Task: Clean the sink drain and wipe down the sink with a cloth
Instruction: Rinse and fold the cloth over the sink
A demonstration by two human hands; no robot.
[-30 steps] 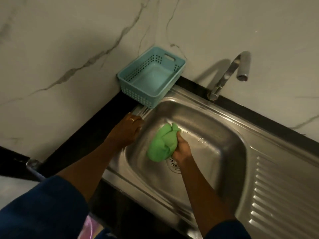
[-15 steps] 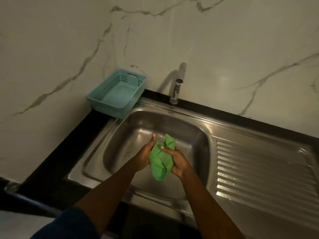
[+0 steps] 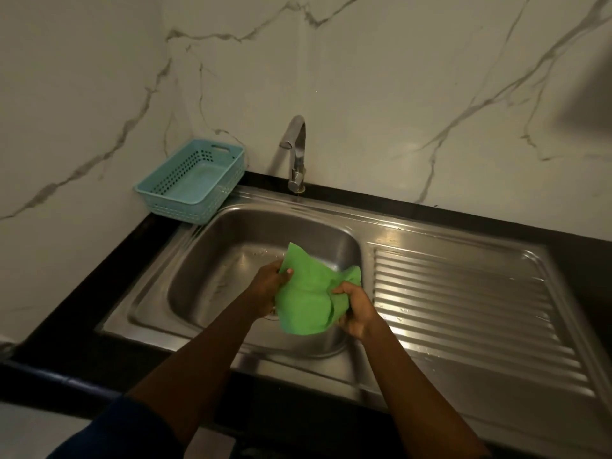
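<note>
A green cloth (image 3: 309, 298) is spread between both hands above the stainless steel sink (image 3: 212, 260). My left hand (image 3: 270, 283) grips the cloth's left edge, thumb on top. My right hand (image 3: 356, 311) pinches its right side. The cloth and my left hand hide most of the drain (image 3: 272, 313); only a sliver shows at the basin's bottom. The basin floor has a few wet streaks.
A teal plastic basket (image 3: 192, 180) stands at the sink's back left corner. A chrome tap (image 3: 296, 154) rises behind the basin. A ribbed draining board (image 3: 463, 309) lies to the right. Black counter edging borders the sink; marble walls stand behind and to the left.
My left hand left the sink rim and joined the right on the cloth. The bunched cloth has been lifted and opened out between both hands. The camera has pulled back.
</note>
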